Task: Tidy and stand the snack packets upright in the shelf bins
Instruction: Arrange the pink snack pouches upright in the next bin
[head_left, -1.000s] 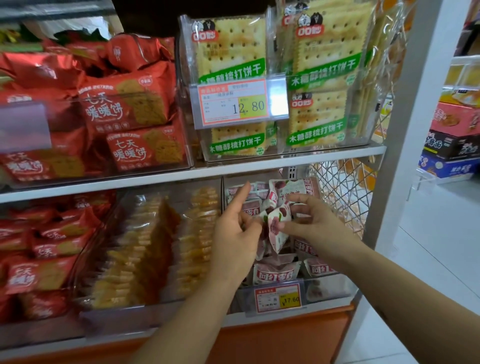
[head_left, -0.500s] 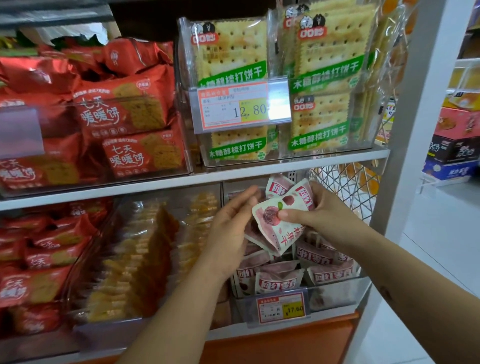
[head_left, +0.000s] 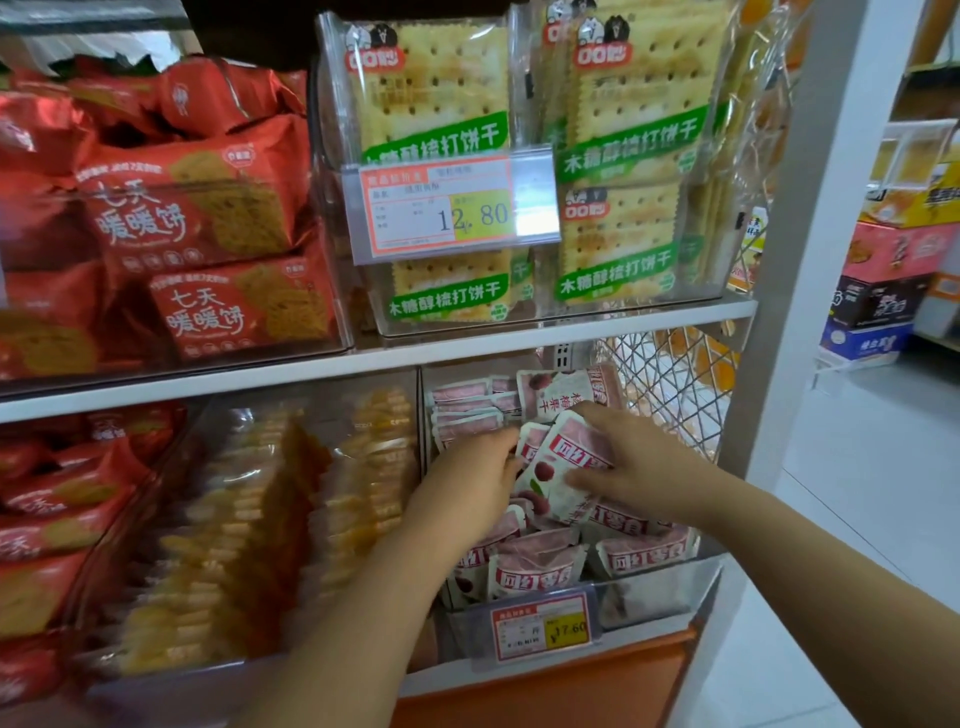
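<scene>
In the lower clear bin (head_left: 655, 592), your right hand (head_left: 640, 467) pinches one packet (head_left: 558, 467), likely light, soft and slippery, so hold its sealed edge; whether your left hand (head_left: 462, 488) grips anything I cannot tell.

The snack packets (head_left: 535, 571) lie in the right bin (head_left: 649, 592) on the lower shelf (head_left: 447, 678), left of it the biscuit bin (head_left: 249, 519), above it the cracker packs (head_left: 618, 208).

Upper shelf (head_left: 311, 370) carries a red-biscuit bin (head_left: 156, 358) at ten o'clock, a cracker bin (head_left: 623, 312) at one; lower shelf (head_left: 441, 678) a pink-packet bin (head_left: 654, 592) at five.
</scene>
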